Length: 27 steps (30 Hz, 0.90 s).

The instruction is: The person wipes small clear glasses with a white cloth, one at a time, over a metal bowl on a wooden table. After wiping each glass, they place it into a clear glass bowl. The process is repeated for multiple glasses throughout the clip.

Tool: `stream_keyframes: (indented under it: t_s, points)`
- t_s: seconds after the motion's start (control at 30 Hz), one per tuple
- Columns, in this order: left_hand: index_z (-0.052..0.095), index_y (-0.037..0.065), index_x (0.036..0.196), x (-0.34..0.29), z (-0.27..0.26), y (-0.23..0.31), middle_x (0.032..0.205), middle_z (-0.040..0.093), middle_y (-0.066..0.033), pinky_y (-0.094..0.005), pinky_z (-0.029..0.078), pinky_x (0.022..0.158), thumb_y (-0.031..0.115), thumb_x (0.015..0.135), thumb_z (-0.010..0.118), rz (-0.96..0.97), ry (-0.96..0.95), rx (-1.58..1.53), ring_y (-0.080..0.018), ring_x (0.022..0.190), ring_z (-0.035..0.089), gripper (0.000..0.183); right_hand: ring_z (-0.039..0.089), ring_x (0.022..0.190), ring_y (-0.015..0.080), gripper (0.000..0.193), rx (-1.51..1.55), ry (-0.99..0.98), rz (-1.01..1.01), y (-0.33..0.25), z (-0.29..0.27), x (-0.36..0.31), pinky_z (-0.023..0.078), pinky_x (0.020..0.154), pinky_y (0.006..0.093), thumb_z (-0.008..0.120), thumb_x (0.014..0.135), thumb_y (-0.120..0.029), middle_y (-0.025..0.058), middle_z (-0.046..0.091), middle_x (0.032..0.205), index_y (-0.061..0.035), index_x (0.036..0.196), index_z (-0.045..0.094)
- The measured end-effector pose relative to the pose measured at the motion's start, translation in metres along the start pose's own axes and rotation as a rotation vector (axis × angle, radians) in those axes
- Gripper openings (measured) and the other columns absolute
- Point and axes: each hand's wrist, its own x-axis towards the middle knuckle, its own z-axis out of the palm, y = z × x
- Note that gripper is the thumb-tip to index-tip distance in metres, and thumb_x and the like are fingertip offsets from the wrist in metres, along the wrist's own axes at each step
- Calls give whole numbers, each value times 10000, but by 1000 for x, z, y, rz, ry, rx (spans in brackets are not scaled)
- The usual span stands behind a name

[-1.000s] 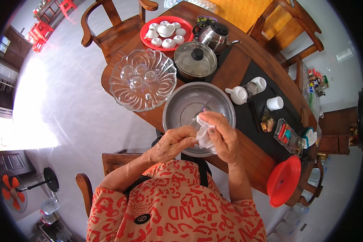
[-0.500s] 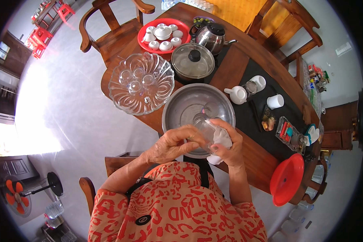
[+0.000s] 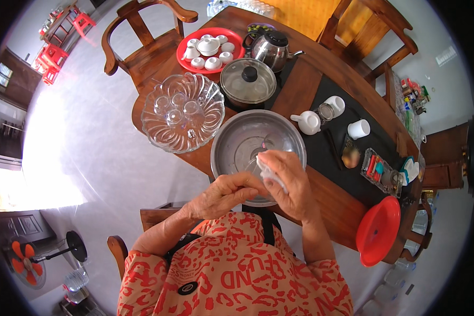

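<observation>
Both hands are over the near side of a wide metal basin (image 3: 222, 145). My right hand (image 3: 291, 181) is closed round a crumpled white cloth (image 3: 269, 173) and presses it against a clear drinking glass (image 3: 252, 165). My left hand (image 3: 229, 194) has its fingers curled at the near end of this glass, mostly hidden by the hands. Left of the basin stands a scalloped clear glass bowl (image 3: 154, 131) with several small glasses (image 3: 175, 117) in it.
Behind the basin are a lidded pot (image 3: 247, 87), a steel kettle (image 3: 269, 52) and a red tray (image 3: 184, 64) of white teaware. A white pitcher (image 3: 309, 123), a white cup (image 3: 358, 129) and a tray of small items (image 3: 378, 173) stand right. A red basin (image 3: 378, 231) sits at the right edge.
My right hand has turned over, with its back now upward, and moved slightly left and up with the cloth. The glass is more covered. My left hand stays near the same place.
</observation>
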Motion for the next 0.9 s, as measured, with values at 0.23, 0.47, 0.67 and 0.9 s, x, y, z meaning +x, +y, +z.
stream_keyframes:
  t_s: [0.23, 0.47, 0.67, 0.9]
  points:
    - [577, 14, 1059, 2, 3, -9, 923, 581, -16, -240, 439, 773, 81, 974, 476, 103, 6, -15, -65, 865, 508, 148, 539, 1033, 278, 398, 554, -135, 441, 6, -6, 6, 404, 905, 354, 460, 966, -294, 144, 560, 1155, 9, 1208, 551]
    - [528, 2, 977, -2, -4, -25, 790, 451, -2, -259, 395, 622, 88, 959, 491, 45, 155, 110, -71, 727, 404, 95, 518, 1060, 311, 398, -203, -13, -204, -4, 11, 1, 377, 920, 417, 532, 909, -242, 146, 537, 1221, 1, 1223, 556]
    - [547, -7, 1015, -2, -3, -27, 840, 515, -46, -275, 425, 695, 64, 945, 503, 114, 108, 68, -114, 787, 484, 109, 546, 1014, 279, 352, 19, 14, -33, 6, 13, 4, 419, 879, 387, 556, 891, -131, 140, 568, 1165, 1, 1217, 559]
    - [623, 13, 1042, 1, -2, -7, 978, 630, -82, -313, 457, 823, 45, 929, 534, 263, -89, 204, -180, 925, 576, 147, 566, 1000, 176, 364, 714, -292, 476, 27, -6, 4, 437, 861, 278, 420, 992, -245, 120, 604, 1085, 28, 1177, 576]
